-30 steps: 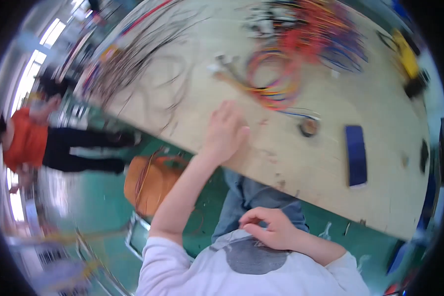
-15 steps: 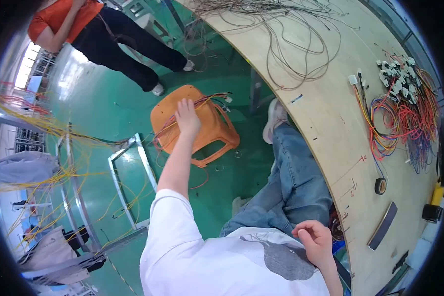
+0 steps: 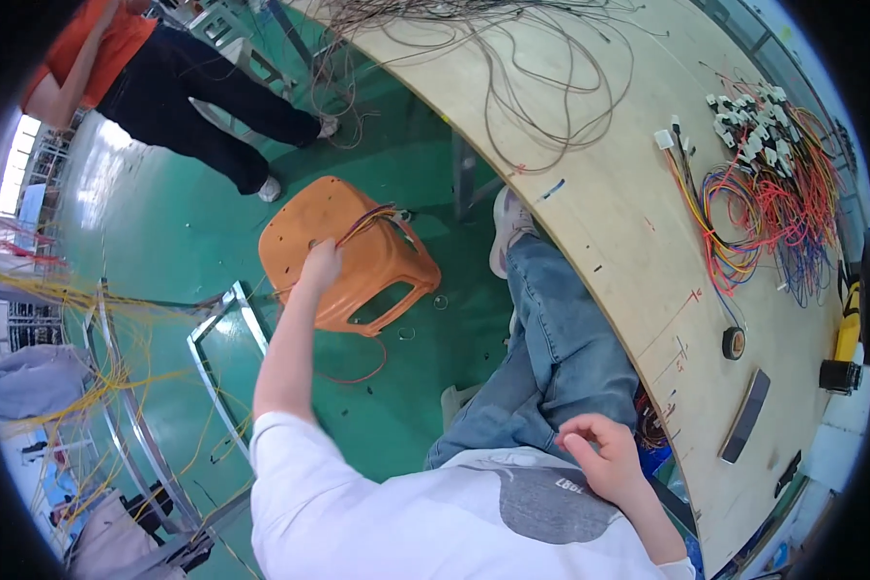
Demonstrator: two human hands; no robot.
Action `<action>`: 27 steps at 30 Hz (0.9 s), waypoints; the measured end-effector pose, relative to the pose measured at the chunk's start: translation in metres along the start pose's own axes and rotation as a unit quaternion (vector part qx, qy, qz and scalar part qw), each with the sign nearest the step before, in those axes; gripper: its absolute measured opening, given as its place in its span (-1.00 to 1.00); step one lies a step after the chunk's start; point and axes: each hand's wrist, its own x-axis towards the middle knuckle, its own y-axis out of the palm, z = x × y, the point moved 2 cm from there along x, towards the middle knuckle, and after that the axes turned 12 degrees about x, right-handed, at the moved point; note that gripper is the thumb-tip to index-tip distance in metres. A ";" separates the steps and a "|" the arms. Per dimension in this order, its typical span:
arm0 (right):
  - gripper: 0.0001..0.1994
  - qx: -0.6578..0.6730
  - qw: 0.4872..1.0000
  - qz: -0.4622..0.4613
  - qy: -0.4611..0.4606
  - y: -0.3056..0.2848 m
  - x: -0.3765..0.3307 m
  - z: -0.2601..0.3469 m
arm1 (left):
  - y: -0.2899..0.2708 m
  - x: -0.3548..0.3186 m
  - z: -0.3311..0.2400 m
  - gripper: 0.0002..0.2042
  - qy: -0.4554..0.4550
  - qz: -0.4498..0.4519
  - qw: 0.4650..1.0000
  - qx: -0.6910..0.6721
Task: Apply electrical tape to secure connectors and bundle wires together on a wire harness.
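Note:
My left hand (image 3: pixel 323 267) reaches out to an orange plastic stool (image 3: pixel 304 217) on the floor. Its fingers are closed around a bundle of coloured wires (image 3: pixel 365 224) lying across the seat. The wires run from my grip toward the stool's far right edge, where their ends lie near its leg; a red wire hangs down to the floor. Above my lap, beside the table edge, my right hand (image 3: pixel 609 462) is loosely curled with a gap between thumb and fingers and nothing visible in it.
A curved wooden table (image 3: pixel 638 261) on my right bears grey cables (image 3: pixel 551 126), wire harnesses with white connectors (image 3: pixel 764 135), a tape roll (image 3: pixel 734 342) and a dark flat bar (image 3: pixel 745 416). Metal frames with yellow wires (image 3: pixel 116 358) stand left. A person in orange (image 3: pixel 179 101) stands beyond the stool.
My left hand went from spread flat over the wires to closed around them. The view has shifted, with the table and stool sliding left in it. My right hand stays over my lap.

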 end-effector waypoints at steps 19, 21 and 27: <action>-0.68 0.532 0.832 -0.127 -0.091 -0.006 -0.096 -0.058 | -0.116 -0.278 -0.265 -0.77 0.459 0.373 0.804 -0.055; -0.79 0.519 0.819 -0.219 -0.105 -0.009 -0.118 -0.072 | -0.109 -0.290 -0.296 -0.78 0.498 0.405 0.764 -0.070; -0.74 0.427 0.846 -0.270 -0.168 -0.022 -0.174 -0.093 | -0.115 -0.331 -0.376 -0.81 0.597 0.426 0.660 -0.163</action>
